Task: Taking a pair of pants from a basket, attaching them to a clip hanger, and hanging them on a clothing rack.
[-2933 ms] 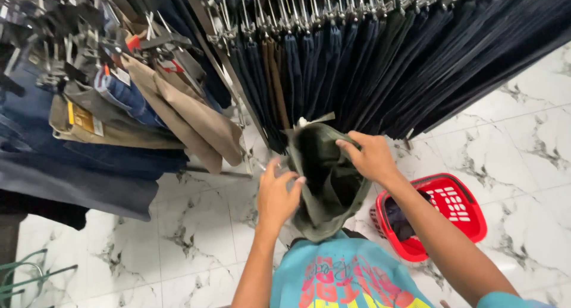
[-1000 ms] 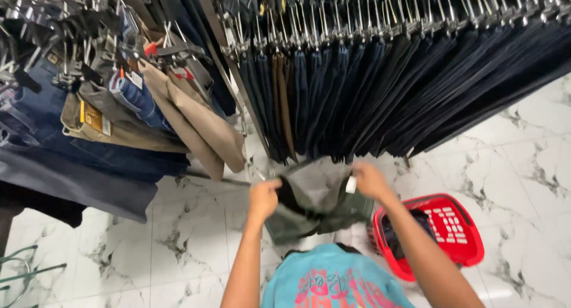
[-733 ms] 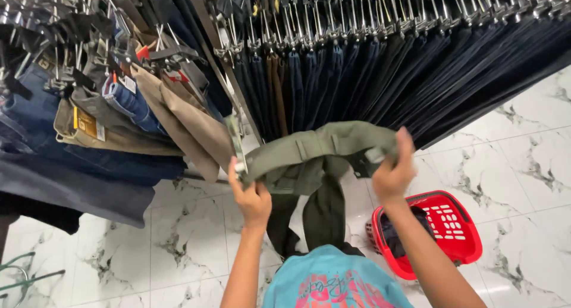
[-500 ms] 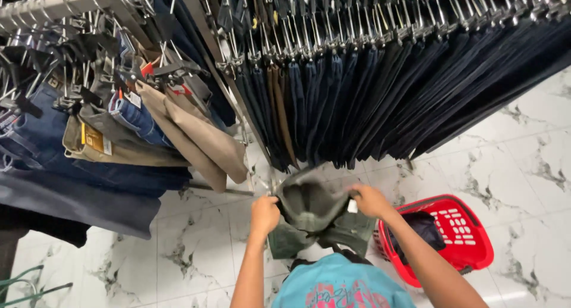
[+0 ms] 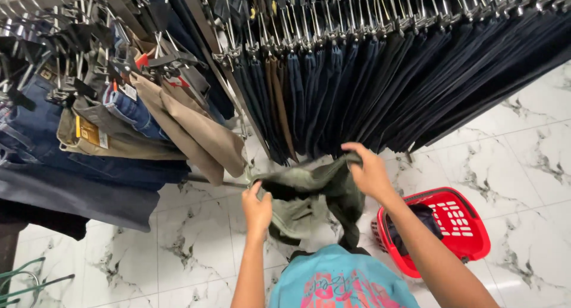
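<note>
1. A green wire rack (image 5: 24, 284) showed at the lower left corner, on the white marble floor (image 5: 196, 236)
2. Above it, jeans (image 5: 35, 129) and tan trousers (image 5: 196, 135) hung from clip hangers (image 5: 65, 76) on the left rail, with a yellow tag (image 5: 88, 132) on one khaki pair
3. The left hand (image 5: 257, 208) was closed on the near edge of the olive trousers (image 5: 303, 195), thumb on top and fingers curled under the cloth
4. The olive trousers were bunched in the air between both hands, above the floor and just in front of the person's blue shirt (image 5: 339, 281), below the hanging row
5. Behind them, a long row of dark trousers (image 5: 380, 76) hung close together from metal hangers, with one brown pair (image 5: 279, 99) among them
6. The right hand (image 5: 369, 171) was clamped on the upper right part of the olive trousers, fingers folded over the top edge, higher than the left hand
7. A red basket (image 5: 458, 224) stood on the floor just right of the right forearm, with dark cloth (image 5: 410, 224) lying inside it
</note>
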